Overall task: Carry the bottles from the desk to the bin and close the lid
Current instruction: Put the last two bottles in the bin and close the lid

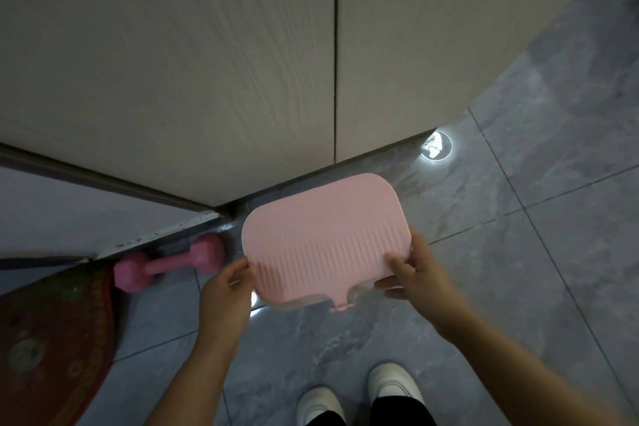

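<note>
A pink ribbed bin lid [325, 239] lies flat over the bin, close to the cabinet's bottom edge; a sliver of the white bin rim [244, 242] shows at its left. My left hand [231, 284] grips the lid's near left corner. My right hand [411, 270] grips its near right edge, thumb on top. The lid's small tab [342, 305] points toward me. The bin's inside is hidden and no bottles are in view.
Pale wood-grain cabinet doors [207, 62] stand just beyond the bin. A pink dumbbell [169, 261] lies on the grey tiled floor [518, 252] to the left, beside a red patterned mat [52, 339]. My white shoes [394, 384] stand below the bin.
</note>
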